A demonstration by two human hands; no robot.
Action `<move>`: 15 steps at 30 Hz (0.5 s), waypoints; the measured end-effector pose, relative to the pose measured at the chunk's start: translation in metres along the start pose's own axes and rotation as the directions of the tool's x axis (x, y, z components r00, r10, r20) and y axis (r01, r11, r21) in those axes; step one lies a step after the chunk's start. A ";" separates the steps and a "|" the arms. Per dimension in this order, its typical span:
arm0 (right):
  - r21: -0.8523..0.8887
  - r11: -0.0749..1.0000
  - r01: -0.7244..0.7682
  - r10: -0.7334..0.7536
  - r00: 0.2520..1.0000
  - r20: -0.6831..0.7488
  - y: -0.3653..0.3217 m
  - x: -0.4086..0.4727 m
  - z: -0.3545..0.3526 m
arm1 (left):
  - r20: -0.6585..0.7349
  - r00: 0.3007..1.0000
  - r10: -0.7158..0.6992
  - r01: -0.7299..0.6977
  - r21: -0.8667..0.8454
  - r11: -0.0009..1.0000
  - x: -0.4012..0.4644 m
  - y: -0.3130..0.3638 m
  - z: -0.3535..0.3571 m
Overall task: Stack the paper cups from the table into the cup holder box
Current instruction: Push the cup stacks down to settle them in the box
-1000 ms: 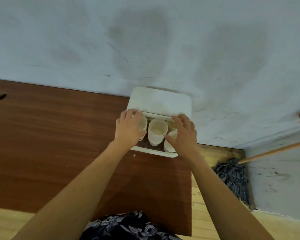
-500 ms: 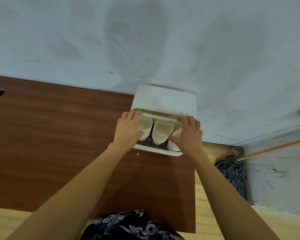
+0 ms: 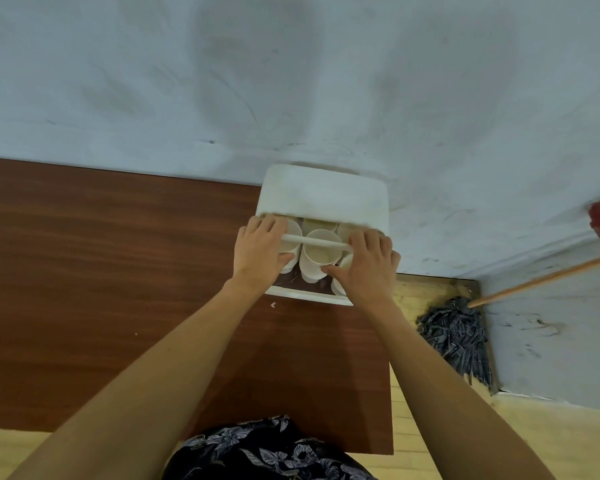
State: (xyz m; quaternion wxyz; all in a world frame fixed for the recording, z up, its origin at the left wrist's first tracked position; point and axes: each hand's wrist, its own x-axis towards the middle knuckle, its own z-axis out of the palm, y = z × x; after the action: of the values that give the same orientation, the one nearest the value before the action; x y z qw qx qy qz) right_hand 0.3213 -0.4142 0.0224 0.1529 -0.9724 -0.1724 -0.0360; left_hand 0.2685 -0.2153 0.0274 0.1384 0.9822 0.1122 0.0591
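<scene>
Lid (image 3: 321, 199) lowered (2 hands), ~5 cups (image 3: 321, 252)

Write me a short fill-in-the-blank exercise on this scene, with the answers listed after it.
1. The cup holder box stands on the brown ____, against the wall.
2. The left hand and the right hand each hold one end of the box's white ____.
3. The paper cups inside the box stand with their open mouths facing ____.
4. On the floor to the right of the table lies the dark head of a ____.

Answers: table; bar; up; mop
</scene>
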 end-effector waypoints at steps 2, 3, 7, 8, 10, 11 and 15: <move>-0.008 1.000 0.017 -0.018 1.000 -0.013 0.000 -0.001 0.001 | -0.015 1.000 0.004 -0.004 -0.041 0.999 -0.002 0.000 0.001; -0.010 1.000 0.022 -0.022 1.000 -0.008 0.000 0.000 0.001 | -0.012 1.000 0.003 -0.004 -0.065 0.998 -0.002 0.000 0.000; 0.034 0.999 0.014 -0.015 0.999 0.043 0.003 0.003 0.000 | 0.068 0.996 0.053 -0.046 -0.110 0.993 0.005 -0.008 -0.006; 0.060 0.998 0.003 -0.006 0.998 0.060 0.005 0.004 0.000 | 0.089 0.993 0.081 -0.070 -0.118 0.990 0.007 -0.011 -0.008; 0.099 0.995 -0.030 0.021 0.996 0.089 0.006 0.003 0.000 | 0.101 0.988 0.116 -0.102 -0.127 0.987 0.007 -0.015 -0.010; 0.107 0.993 -0.049 0.039 0.995 0.094 0.004 0.003 0.001 | 0.094 0.989 0.115 -0.102 -0.131 0.986 0.007 -0.016 -0.010; 0.116 0.989 -0.094 0.089 0.995 0.051 -0.001 0.004 0.006 | 0.076 0.993 0.094 -0.082 -0.143 0.986 0.009 -0.013 -0.006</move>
State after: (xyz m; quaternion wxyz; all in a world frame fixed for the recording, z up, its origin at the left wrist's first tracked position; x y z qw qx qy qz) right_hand 0.3244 -0.4103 0.0168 0.2079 -0.9691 -0.1330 0.0035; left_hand 0.2733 -0.1995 0.0305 0.2086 0.9757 0.0586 0.0322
